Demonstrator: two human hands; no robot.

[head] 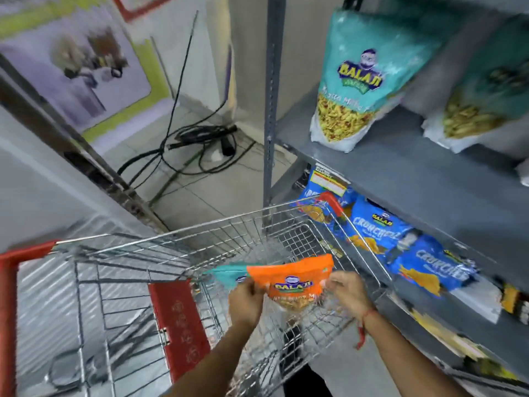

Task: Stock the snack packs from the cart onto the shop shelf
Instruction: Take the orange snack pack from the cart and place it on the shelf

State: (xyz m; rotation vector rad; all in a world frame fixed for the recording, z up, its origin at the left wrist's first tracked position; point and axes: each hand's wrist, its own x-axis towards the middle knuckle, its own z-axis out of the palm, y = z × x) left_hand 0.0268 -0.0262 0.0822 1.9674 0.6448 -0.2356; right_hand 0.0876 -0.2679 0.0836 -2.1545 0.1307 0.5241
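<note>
— What are you holding?
— Your left hand [246, 300] and right hand [347, 294] both pinch an orange snack pack [292, 279] over the wire cart [177, 247].
— What's around you?
— A grey shelf [400, 167] on your right holds teal packs [369, 78]; blue packs [380, 227] sit lower. Black cables [194, 138] lie on the far tiled floor [200, 196].

Orange snack pack [297, 282], held upright over my wire cart [257, 227]; teal packs [369, 78] standing on grey shelf [400, 167].

Cart [177, 245] left of shelf [400, 167]
</note>
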